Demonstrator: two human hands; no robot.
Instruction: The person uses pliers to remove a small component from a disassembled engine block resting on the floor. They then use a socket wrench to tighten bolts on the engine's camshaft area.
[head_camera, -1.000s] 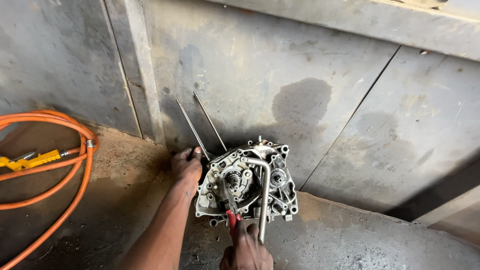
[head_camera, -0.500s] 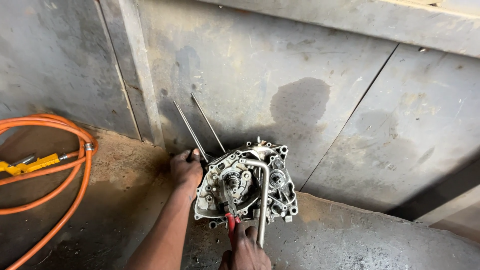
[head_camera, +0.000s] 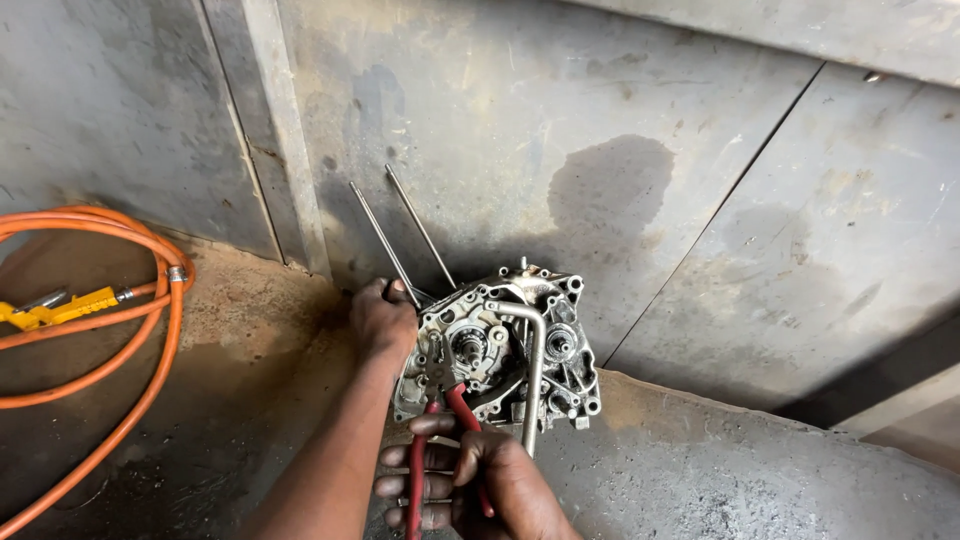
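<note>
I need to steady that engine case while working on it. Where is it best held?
Grip the engine case by its left edge, coming from the left, as the left hand does: that side is free, while the pliers enter from below.

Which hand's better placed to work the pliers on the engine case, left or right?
Right, probably. The right hand already grips the red-handled pliers, whose nose sits at the engine case. The left hand is on the case's left edge by the two long studs, seemingly bracing it.
</note>
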